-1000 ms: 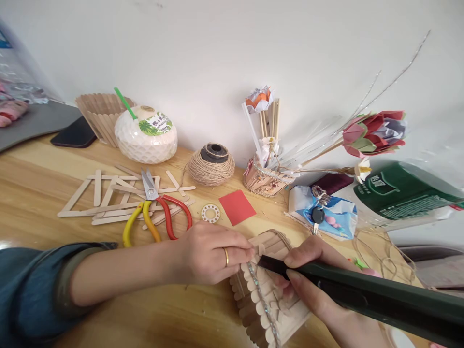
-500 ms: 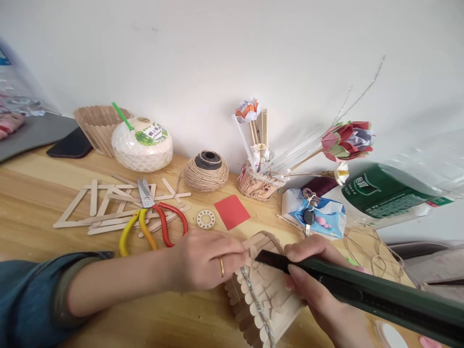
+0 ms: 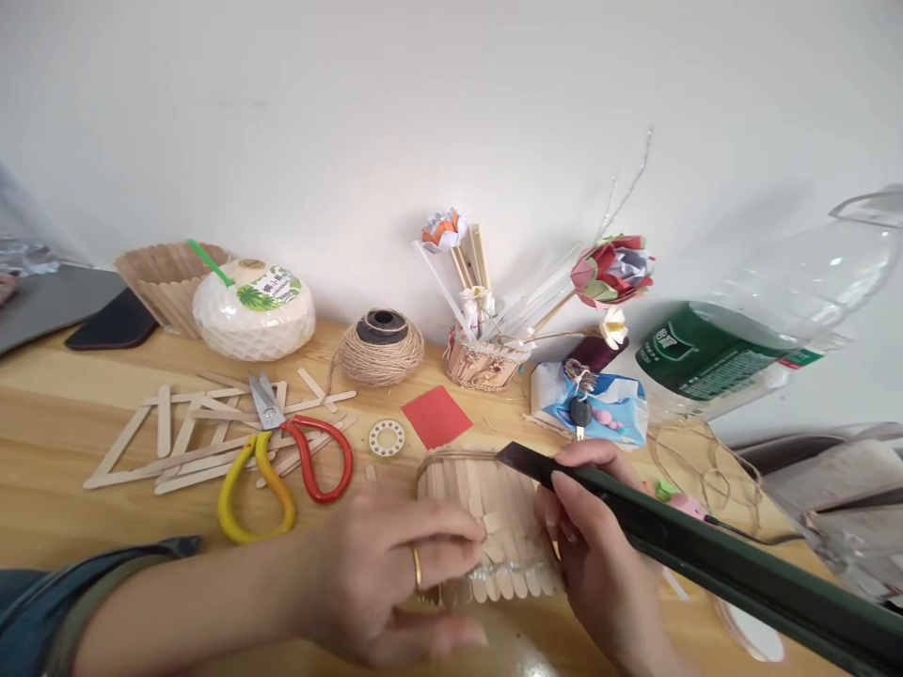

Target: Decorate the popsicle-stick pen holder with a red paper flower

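Observation:
A basket of craft sticks [image 3: 451,489] lies on its side before me, with twine around its far end and a shiny cord near its scalloped end. My left hand [image 3: 381,574], wearing a gold ring, is open. Its fingertips rest at a small pale petal-like piece [image 3: 492,531] on the basket's side, the thumb spread apart below. A dark utility knife [image 3: 677,536] with a black blade is gripped in my right hand [image 3: 599,545]. The blade tip lies over the twine end, and the lower fingers are beside the basket; whether they also hold it is hidden.
Scissors [image 3: 266,404] lie on loose craft sticks [image 3: 127,442] at left. Behind stand a twine spool [image 3: 381,353], a white coconut [image 3: 254,320] and a flower holder [image 3: 486,362]. Red paper [image 3: 437,417], a tissue pack [image 3: 617,404] and a big bottle [image 3: 712,353] are nearby.
The basket has turned, so its scalloped end now faces me. My left hand has come nearer and its thumb has parted from the fingers. The knife remains in my right hand.

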A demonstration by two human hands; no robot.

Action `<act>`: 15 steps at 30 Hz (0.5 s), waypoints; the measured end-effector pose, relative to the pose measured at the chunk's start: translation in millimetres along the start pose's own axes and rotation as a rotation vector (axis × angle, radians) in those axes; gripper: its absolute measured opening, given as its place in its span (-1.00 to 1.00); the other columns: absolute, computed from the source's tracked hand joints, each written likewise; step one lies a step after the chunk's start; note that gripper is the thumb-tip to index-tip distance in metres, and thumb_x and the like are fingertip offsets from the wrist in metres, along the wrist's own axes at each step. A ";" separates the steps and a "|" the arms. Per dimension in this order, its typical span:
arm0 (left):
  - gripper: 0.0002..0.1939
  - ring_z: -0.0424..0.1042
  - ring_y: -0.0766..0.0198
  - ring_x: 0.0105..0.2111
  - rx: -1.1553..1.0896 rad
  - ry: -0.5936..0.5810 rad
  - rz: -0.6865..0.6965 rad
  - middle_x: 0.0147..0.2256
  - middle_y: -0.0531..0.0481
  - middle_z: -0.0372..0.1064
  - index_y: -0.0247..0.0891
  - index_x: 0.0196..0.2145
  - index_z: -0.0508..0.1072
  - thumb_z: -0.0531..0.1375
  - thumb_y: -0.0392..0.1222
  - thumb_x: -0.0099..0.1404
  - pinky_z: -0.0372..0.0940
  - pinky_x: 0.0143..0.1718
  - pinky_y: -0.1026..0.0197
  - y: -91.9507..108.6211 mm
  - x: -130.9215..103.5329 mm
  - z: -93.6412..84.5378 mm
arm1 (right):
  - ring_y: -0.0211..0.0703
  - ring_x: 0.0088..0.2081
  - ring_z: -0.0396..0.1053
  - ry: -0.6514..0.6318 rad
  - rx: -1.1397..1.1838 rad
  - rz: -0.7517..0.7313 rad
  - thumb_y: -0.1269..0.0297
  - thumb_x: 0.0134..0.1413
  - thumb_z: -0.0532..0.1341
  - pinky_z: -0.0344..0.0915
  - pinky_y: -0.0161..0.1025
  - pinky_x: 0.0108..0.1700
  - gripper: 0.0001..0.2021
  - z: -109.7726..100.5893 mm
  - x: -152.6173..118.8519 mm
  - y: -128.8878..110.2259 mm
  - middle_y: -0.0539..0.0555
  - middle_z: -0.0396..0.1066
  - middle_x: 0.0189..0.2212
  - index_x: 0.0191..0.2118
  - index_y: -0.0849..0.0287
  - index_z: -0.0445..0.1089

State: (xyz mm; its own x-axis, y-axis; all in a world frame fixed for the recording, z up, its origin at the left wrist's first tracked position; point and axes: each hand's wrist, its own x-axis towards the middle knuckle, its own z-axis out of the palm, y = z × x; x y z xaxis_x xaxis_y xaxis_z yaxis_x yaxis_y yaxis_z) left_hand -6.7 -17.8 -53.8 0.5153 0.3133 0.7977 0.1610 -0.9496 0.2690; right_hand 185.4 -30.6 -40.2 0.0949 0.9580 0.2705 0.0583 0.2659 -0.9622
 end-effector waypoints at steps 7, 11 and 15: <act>-0.19 0.19 -0.12 0.15 -0.157 -0.422 -0.341 0.17 -0.35 0.11 -0.22 0.14 0.21 0.33 0.16 0.00 0.28 0.01 -0.15 -27.9 13.0 -23.8 | -0.38 -0.65 0.03 0.109 0.171 -0.006 0.24 0.00 0.27 0.00 -0.42 -0.60 -0.89 -8.0 11.9 -6.7 -0.15 0.09 -0.69 -0.45 0.09 0.34; -0.24 0.08 -0.12 0.21 -0.297 -0.775 -0.530 0.29 -0.15 -0.12 0.03 0.15 0.23 0.35 0.11 0.00 0.16 0.12 -0.13 -30.6 22.4 -32.5 | -0.40 -0.64 0.04 0.144 0.189 -0.015 0.24 -0.03 0.29 -0.02 -0.45 -0.60 -0.88 -8.9 12.4 -9.7 -0.15 0.14 -0.67 -0.45 0.08 0.32; -0.29 0.21 -0.08 0.13 -0.207 -0.809 -0.645 0.21 -0.10 0.04 0.11 0.13 0.25 0.34 0.09 0.02 0.20 0.07 -0.10 -20.3 30.9 -39.8 | -0.39 -0.62 0.04 0.120 0.151 0.015 0.24 0.01 0.28 0.00 -0.44 -0.57 -0.89 -7.4 9.7 -4.3 -0.15 0.17 -0.67 -0.40 0.07 0.33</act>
State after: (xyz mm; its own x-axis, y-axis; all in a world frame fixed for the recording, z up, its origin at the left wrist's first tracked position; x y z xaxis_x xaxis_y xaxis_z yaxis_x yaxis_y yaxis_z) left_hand -27.6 11.6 -13.1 0.8033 0.5859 -0.1070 0.4973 -0.5610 0.6618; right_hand 193.4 -23.3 -33.2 0.2130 0.9449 0.2487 -0.0926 0.2729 -0.9576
